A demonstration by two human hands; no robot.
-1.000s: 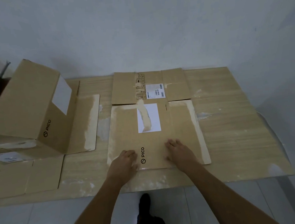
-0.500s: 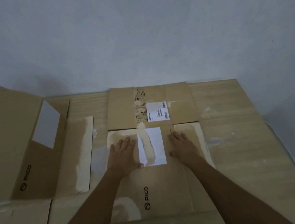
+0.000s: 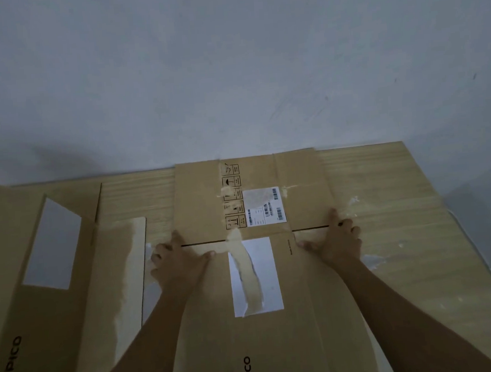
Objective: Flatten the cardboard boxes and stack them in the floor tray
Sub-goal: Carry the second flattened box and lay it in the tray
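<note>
A flattened PICO cardboard box [image 3: 280, 338] lies on the wood-grain floor tray [image 3: 410, 208], with a torn white label and tape down its middle. Its far flap [image 3: 254, 197] with a barcode sticker lies flat toward the wall. My left hand [image 3: 179, 258] is on the box's left edge at the slit between panel and flap, thumb on top and fingers curled over the side. My right hand [image 3: 336, 239] holds the right edge the same way. A second PICO box [image 3: 37, 278] stands partly collapsed at the left.
A pale wall [image 3: 229, 69] rises right behind the tray's far edge. The second box's open flap [image 3: 122, 272], streaked with tape residue, lies between the two boxes. Bare tray surface with white scuffs stretches to the right.
My hands slid from the middle of the panel outward and forward to its far side edges. The view moved closer and lower over the box.
</note>
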